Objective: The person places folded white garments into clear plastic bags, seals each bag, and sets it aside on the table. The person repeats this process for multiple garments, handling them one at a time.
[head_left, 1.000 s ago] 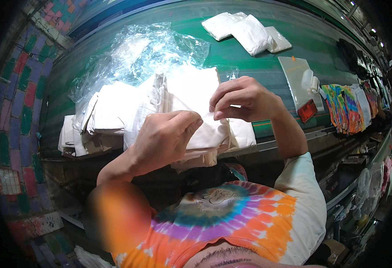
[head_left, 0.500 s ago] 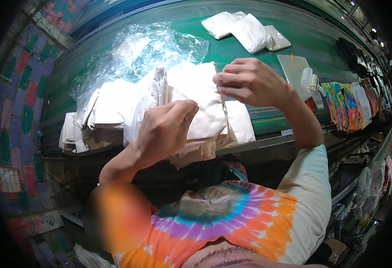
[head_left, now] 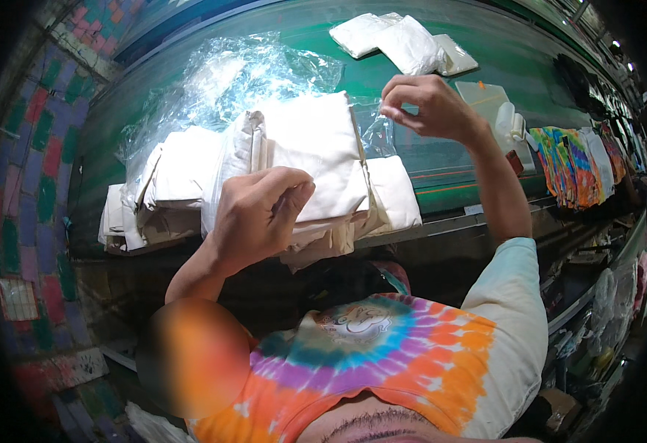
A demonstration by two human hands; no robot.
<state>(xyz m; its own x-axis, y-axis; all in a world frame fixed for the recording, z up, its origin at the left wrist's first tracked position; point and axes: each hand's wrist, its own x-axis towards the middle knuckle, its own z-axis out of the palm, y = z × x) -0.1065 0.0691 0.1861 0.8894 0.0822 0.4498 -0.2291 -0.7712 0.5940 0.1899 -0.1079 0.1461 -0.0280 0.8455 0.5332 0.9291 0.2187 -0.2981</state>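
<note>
In front of me lies a stack of folded off-white cloth [head_left: 312,140], its upper piece squared off and overhanging the green table's near edge. Over the stack's near left part is my left hand [head_left: 260,210], fingers curled with thumb and forefinger pinched together; what is between them I cannot make out. My right hand [head_left: 428,107] is raised beyond the stack's right side and pinches the edge of a clear plastic bag [head_left: 377,133]. That film stretches behind the cloth. Left of the upper piece, a bagged folded cloth [head_left: 238,151] leans against it.
More folded cloth [head_left: 183,170] sits at the left. Crumpled clear plastic [head_left: 246,77] spreads behind it on the green table [head_left: 441,162]. White bagged packets [head_left: 408,48] lie at the back. To the right are a pale board [head_left: 482,107], a white bottle [head_left: 510,122] and tie-dyed cloths [head_left: 570,166].
My right hand has moved away from the stack, up and right, drawing clear film out beside the cloth. My left hand has shifted slightly left and down, still pinched.
</note>
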